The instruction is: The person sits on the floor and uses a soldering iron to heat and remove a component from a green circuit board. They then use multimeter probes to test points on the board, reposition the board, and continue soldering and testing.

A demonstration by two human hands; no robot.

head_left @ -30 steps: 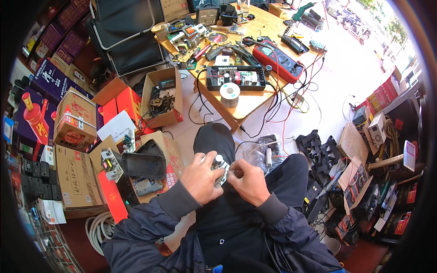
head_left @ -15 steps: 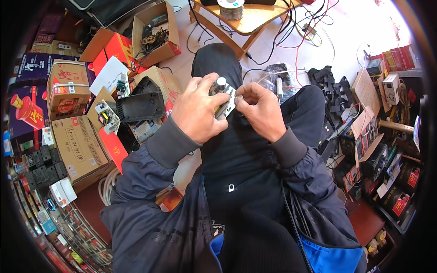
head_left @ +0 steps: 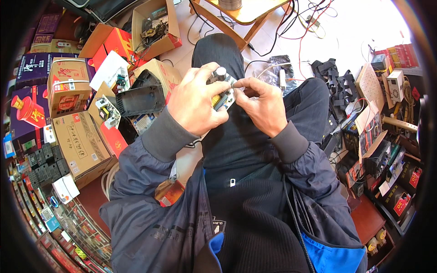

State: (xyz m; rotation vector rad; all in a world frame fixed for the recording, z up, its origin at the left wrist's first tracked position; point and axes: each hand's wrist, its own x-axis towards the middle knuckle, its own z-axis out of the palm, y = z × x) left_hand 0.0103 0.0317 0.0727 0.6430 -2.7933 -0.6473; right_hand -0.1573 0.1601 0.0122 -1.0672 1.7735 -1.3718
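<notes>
A small circuit board (head_left: pixel 225 98) with a round silvery capacitor and other tall parts is held above my lap. My left hand (head_left: pixel 195 101) grips it from the left side, fingers across its top and thumb along the lower edge. At the board's right edge, my right hand (head_left: pixel 262 102) has its thumb and forefinger pinched together. Whatever lies between those fingertips is too small to make out. Below both hands are my dark trousers (head_left: pixel 227 150).
An open carton of scrap parts (head_left: pixel 156 32) stands far left, near a black plastic housing (head_left: pixel 140 94) and another board (head_left: pixel 108 112). A wooden stool (head_left: pixel 248 13) stands ahead, with cables (head_left: pixel 300 41) on the floor. Cluttered electronics (head_left: pixel 364 132) line the right side.
The board has tilted slightly in my left hand, showing more of its parts. My right forefinger has straightened toward the board's edge. The whole view has shifted a little.
</notes>
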